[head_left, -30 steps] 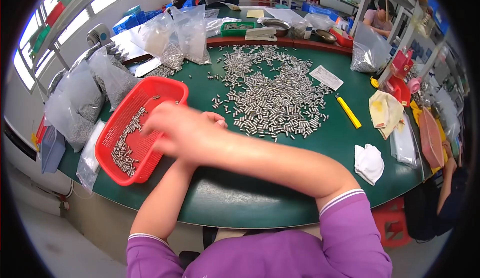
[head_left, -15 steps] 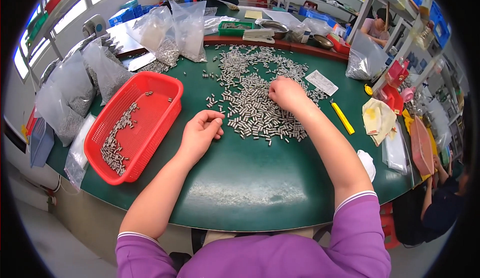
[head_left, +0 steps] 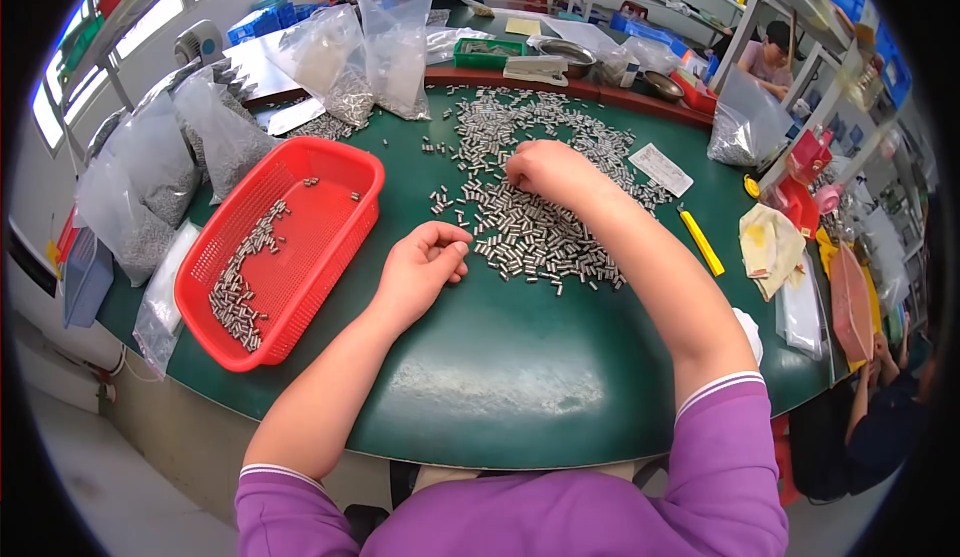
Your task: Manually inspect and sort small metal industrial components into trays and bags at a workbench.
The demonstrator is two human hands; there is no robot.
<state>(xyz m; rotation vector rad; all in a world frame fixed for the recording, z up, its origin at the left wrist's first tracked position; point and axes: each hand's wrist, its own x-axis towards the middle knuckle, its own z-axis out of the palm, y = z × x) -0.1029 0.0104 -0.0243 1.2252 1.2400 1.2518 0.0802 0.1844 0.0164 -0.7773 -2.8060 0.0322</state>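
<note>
Green tabletop (head_left: 470,357) is bearing metal pieces (head_left: 540,242); work is shifting there from the red basket (head_left: 312,232), right hand (head_left: 555,170) reaching in, pinch impossible to tell, left hand (head_left: 418,269) curling its fingers together

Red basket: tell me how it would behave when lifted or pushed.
The red basket looks like perforated plastic, so probably light and slightly flexible. Its wide, low shape suggests little tipping. The loose metallic cylinders inside would likely roll if it tilts.
</note>
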